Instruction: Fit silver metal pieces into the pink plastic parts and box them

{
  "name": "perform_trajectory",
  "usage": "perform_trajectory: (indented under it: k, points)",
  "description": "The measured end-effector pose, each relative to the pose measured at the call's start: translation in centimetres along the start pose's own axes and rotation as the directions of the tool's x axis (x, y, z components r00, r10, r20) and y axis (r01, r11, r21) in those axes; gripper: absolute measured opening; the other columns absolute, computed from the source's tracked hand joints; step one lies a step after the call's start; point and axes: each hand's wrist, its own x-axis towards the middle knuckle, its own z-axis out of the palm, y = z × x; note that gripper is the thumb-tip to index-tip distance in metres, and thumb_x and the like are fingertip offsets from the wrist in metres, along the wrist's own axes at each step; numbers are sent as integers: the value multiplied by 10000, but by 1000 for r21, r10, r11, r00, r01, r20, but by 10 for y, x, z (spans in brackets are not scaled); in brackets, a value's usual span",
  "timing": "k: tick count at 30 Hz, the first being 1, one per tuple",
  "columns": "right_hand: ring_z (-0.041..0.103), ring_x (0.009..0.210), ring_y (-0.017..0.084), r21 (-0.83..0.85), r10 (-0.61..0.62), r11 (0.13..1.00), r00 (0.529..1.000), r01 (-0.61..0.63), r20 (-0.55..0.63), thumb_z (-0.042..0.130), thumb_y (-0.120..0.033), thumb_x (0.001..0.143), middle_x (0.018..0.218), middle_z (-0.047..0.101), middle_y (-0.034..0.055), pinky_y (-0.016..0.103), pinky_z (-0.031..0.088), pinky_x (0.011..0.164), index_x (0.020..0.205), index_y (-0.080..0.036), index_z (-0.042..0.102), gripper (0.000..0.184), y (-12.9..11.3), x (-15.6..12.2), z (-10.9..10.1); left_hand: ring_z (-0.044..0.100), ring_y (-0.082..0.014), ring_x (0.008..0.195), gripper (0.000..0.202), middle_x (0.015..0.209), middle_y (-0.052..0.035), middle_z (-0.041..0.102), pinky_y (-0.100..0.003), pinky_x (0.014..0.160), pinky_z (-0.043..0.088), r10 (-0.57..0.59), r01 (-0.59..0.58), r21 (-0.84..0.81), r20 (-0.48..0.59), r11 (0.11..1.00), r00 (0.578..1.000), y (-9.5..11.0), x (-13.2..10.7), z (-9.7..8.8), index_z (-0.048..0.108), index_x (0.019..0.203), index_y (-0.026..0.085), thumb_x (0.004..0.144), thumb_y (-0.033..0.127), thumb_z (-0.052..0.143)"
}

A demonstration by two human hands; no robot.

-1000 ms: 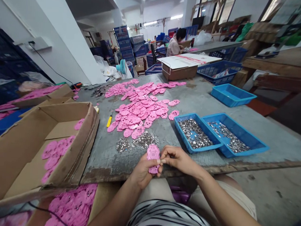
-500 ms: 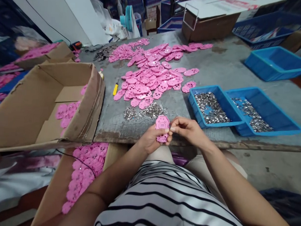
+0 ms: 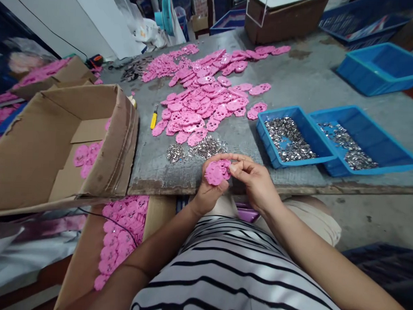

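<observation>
A pink plastic part (image 3: 215, 173) with a scalloped edge and holes is held at the table's front edge. My left hand (image 3: 207, 193) is closed around its left side, thumb below and fingers behind. The fingertips of my right hand (image 3: 256, 179) pinch the part's right edge; whether a small metal piece is between them is too small to tell. Just beyond the hands lie two small heaps of shiny metal pieces (image 3: 208, 147). Behind those spreads a large pile of similar pink parts (image 3: 208, 101).
Two blue trays (image 3: 328, 164) with metal pieces stand to the right, another blue tray (image 3: 368, 84) farther back. On the left is a cardboard box (image 3: 122, 138) holding a few pink parts. A yellow-handled screwdriver (image 3: 154, 119) lies near the pile. A lower box of pink parts (image 3: 118, 242) sits below.
The pink part has been turned over and tilted sideways in my left hand. My right fingers have shifted onto its right edge. The view has also moved slightly.
</observation>
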Motion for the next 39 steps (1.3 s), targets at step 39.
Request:
perform_trajectory:
  k: [39]
  points:
    - [547, 800, 175, 188, 225, 951, 966, -247, 127, 848, -443, 519, 854, 617, 30, 344, 442, 835, 521, -182, 595, 363, -8, 1, -2, 495, -258, 1261, 524, 1312, -98, 555, -446, 1094, 331, 299, -311, 42, 183, 949, 936, 7, 4, 4, 481, 1203, 265, 764, 470, 680]
